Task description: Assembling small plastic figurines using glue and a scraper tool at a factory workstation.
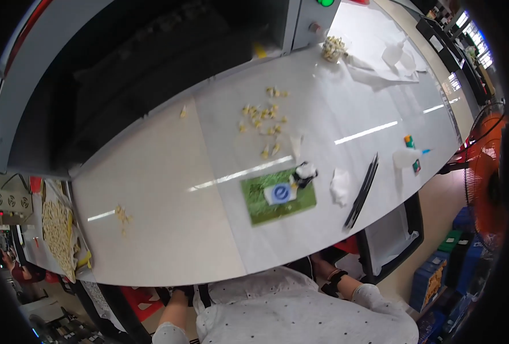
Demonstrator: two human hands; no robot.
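Both my forearms reach down to the near edge of the white table (300,246). The left one ends at a dark band by the edge, and the hand beyond it is hidden. My right hand (321,267) shows only in part below the edge, past a black wristband; its fingers are out of sight. On the table ahead lies a green mat (257,215) with a white piece bearing a blue round mark (280,194). A small black-and-white object (305,172) sits at its far right corner. Right of it are a crumpled white tissue (340,187) and long thin black tools (363,192).
Small yellow-and-white pieces (261,116) lie scattered beyond the mat; more fill a clear container (334,50) and a tray (58,229) at left. A squeeze bottle (406,158) lies right. A dark machine (168,57) borders the far side; an orange fan (486,178) stands right.
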